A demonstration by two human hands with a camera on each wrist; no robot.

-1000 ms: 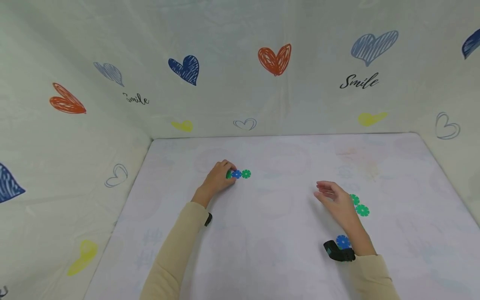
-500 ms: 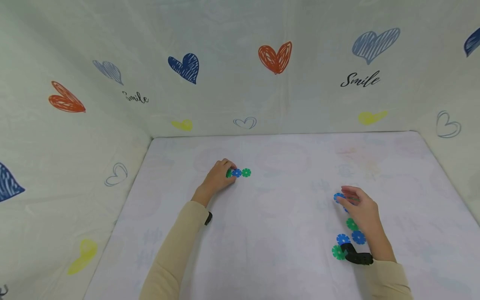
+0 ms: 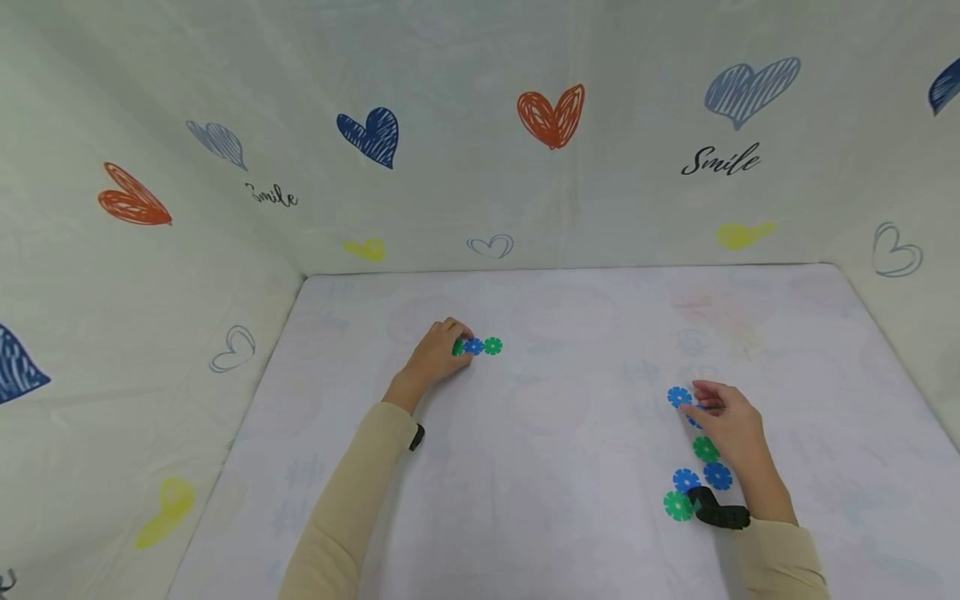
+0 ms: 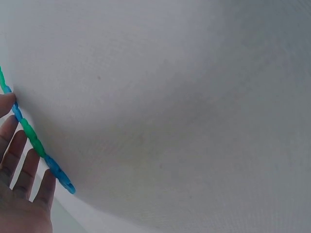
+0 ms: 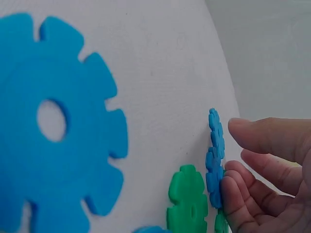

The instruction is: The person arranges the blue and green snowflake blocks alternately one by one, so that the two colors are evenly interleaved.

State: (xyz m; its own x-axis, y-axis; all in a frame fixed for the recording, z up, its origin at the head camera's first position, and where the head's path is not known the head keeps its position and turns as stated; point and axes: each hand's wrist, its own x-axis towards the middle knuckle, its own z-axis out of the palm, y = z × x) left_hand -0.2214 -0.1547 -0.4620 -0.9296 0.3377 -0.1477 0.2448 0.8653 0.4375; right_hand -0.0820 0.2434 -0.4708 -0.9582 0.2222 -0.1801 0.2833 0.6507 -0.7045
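Note:
At the table's far left part, my left hand [image 3: 435, 352] holds a chain of notched plastic snowflake discs at its edges. Its blue disc [image 3: 473, 346] and end green disc [image 3: 492, 346] show beyond the fingers. From the left wrist, the chain [image 4: 33, 138] looks edge-on, green and blue, along the fingertips. On the right, my right hand [image 3: 735, 421] is over loose discs, thumb and fingers apart. Just beyond the thumb lies a blue disc [image 3: 679, 397]; another is partly hidden under the hand. The right wrist view has the fingers [image 5: 233, 196] right at two blue discs [image 5: 214, 170].
Below the right hand lie a green disc [image 3: 705, 449], two blue discs [image 3: 717, 476] and another green disc [image 3: 678, 505], close to the black wrist camera [image 3: 722, 510]. A white cloth covers the table [image 3: 540, 483]; heart-printed curtains [image 3: 450, 192] stand behind and at the sides.
My right hand has moved right and toward me, from beside two green discs to the blue discs, uncovering several discs near the wrist. The left hand and chain have stayed in place.

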